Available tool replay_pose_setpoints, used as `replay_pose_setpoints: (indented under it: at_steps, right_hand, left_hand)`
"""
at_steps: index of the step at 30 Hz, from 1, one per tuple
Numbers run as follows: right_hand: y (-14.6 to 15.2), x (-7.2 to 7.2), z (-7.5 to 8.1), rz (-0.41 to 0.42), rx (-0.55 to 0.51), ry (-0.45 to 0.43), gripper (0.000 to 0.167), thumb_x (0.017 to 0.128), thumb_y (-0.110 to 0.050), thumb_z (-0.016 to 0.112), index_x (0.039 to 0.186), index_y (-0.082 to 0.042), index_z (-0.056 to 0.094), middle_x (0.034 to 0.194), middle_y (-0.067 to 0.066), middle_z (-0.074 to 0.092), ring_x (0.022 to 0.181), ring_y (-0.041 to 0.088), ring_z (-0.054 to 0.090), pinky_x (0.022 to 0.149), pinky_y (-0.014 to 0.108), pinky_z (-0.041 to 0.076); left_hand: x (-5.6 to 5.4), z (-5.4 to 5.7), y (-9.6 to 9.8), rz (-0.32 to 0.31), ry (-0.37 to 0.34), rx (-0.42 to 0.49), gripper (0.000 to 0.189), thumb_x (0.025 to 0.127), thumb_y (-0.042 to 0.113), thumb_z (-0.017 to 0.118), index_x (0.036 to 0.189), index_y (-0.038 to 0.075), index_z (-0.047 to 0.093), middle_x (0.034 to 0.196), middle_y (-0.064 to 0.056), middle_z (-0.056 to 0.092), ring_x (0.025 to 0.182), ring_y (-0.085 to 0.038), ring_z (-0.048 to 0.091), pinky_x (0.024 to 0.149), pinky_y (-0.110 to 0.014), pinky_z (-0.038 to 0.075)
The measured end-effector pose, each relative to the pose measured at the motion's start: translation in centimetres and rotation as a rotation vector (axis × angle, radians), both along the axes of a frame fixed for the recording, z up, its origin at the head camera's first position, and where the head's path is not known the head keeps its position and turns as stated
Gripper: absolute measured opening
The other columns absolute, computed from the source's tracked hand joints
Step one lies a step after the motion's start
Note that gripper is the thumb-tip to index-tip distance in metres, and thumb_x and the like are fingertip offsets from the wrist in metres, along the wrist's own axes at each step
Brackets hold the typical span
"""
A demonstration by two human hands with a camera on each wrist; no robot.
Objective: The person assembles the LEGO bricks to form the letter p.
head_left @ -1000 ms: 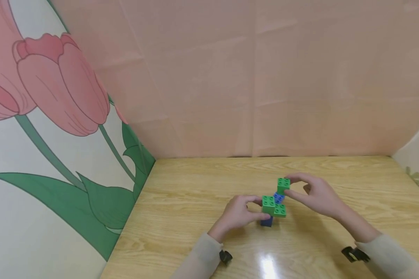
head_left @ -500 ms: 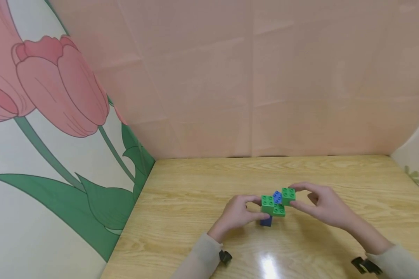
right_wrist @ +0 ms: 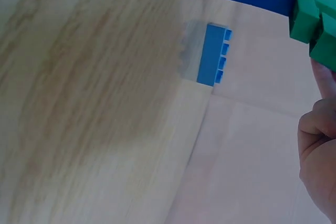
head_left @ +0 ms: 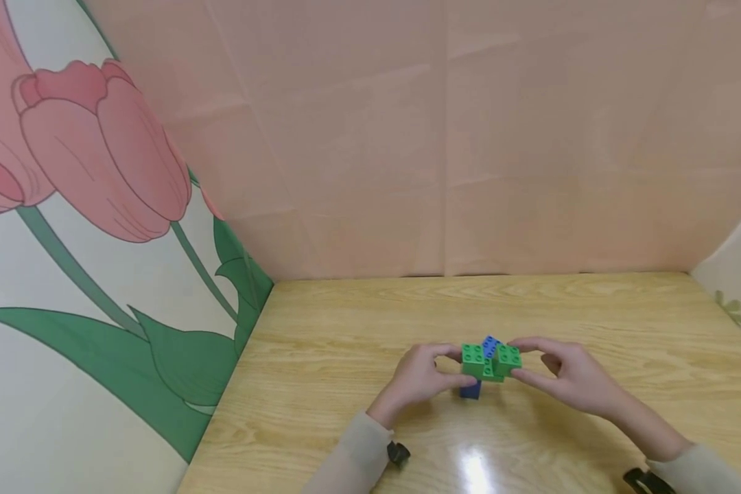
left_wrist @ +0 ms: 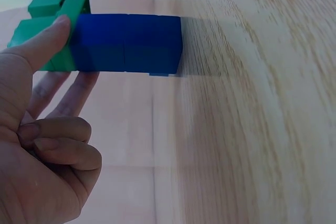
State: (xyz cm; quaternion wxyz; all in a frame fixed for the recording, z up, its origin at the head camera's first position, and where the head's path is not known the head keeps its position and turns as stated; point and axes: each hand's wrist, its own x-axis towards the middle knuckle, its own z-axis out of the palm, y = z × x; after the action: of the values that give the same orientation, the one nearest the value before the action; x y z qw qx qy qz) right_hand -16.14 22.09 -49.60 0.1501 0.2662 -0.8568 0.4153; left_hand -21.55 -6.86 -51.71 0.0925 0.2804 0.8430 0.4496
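Note:
A stack of blue bricks [left_wrist: 126, 43] stands upright on the table. On its top lies a flat green brick [left_wrist: 79, 9] that juts out to the right. A taller green brick [head_left: 474, 363] sits on the left part of that flat piece. My left hand [head_left: 421, 376] grips the top of the stack by the green bricks, thumb in front. Between thumb and fingertips, my right hand [head_left: 573, 376] pinches another green brick [head_left: 508, 360], slightly tilted over the jutting end. Whether it touches the flat brick I cannot tell.
Behind the stack, a loose blue brick [right_wrist: 211, 55] with a row of studs lies on the wooden table [head_left: 346, 315]. A pink cloth [head_left: 358, 171] hangs along the back edge, and a tulip-printed panel [head_left: 105, 151] stands at the left.
My right hand has come down with its green brick, from above and behind the stack to the jutting end of the flat green brick. My left hand stays in place.

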Motion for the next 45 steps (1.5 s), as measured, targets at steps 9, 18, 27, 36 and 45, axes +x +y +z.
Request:
replay_pose_setpoints:
  at_steps: [9, 18, 27, 36, 45]
  right_hand:
    - [0.2, -0.3, -0.1, 0.023, 0.034, 0.046, 0.049, 0.082, -0.006, 0.088, 0.125, -0.024, 0.072, 0.065, -0.023, 0.027, 0.055, -0.006, 0.025, 0.045, 0.019, 0.03]
    - [0.2, -0.4, 0.4, 0.021, 0.108, 0.099, 0.049, 0.082, -0.009, 0.089, 0.126, -0.024, 0.073, 0.071, -0.024, 0.022, 0.056, -0.008, 0.017, 0.046, 0.019, 0.03]
    - [0.0, -0.4, 0.5, 0.008, 0.135, 0.124, 0.049, 0.081, -0.009, 0.089, 0.126, -0.022, 0.073, 0.073, -0.025, 0.041, 0.056, -0.009, 0.016, 0.047, 0.019, 0.03]
    - [1.1, -1.1, -0.3, 0.105, -0.01, -0.049, 0.043, 0.094, -0.001, 0.073, 0.132, -0.019, 0.067, 0.113, -0.005, 0.071, 0.049, -0.007, 0.031, 0.041, 0.022, 0.035]
    - [2.6, -3.8, -0.9, 0.089, -0.045, -0.15, 0.033, 0.106, -0.003, 0.057, 0.136, -0.015, 0.065, 0.122, 0.009, 0.071, 0.045, 0.003, 0.041, 0.04, 0.028, 0.038]
  left_hand:
    - [0.0, 0.2, 0.1, 0.013, -0.005, -0.017, 0.037, 0.084, 0.049, 0.085, 0.118, 0.038, 0.075, 0.11, 0.027, 0.067, 0.112, -0.013, 0.065, 0.082, -0.026, 0.049]
    - [0.0, 0.2, 0.1, 0.012, 0.005, -0.024, 0.037, 0.084, 0.05, 0.084, 0.118, 0.038, 0.075, 0.109, 0.027, 0.068, 0.112, -0.013, 0.065, 0.083, -0.027, 0.049]
    - [-0.1, 0.3, 0.1, 0.009, 0.01, -0.03, 0.039, 0.084, 0.05, 0.084, 0.12, 0.037, 0.075, 0.11, 0.027, 0.068, 0.112, -0.012, 0.065, 0.083, -0.027, 0.049]
    - [-0.1, 0.2, 0.2, 0.016, -0.019, -0.036, 0.04, 0.084, 0.05, 0.084, 0.12, 0.038, 0.075, 0.11, 0.026, 0.068, 0.106, -0.014, 0.066, 0.08, -0.026, 0.049]
    - [-0.1, 0.1, 0.2, 0.008, -0.005, -0.03, 0.038, 0.085, 0.049, 0.084, 0.12, 0.037, 0.075, 0.11, 0.026, 0.068, 0.1, -0.014, 0.067, 0.077, -0.026, 0.049]
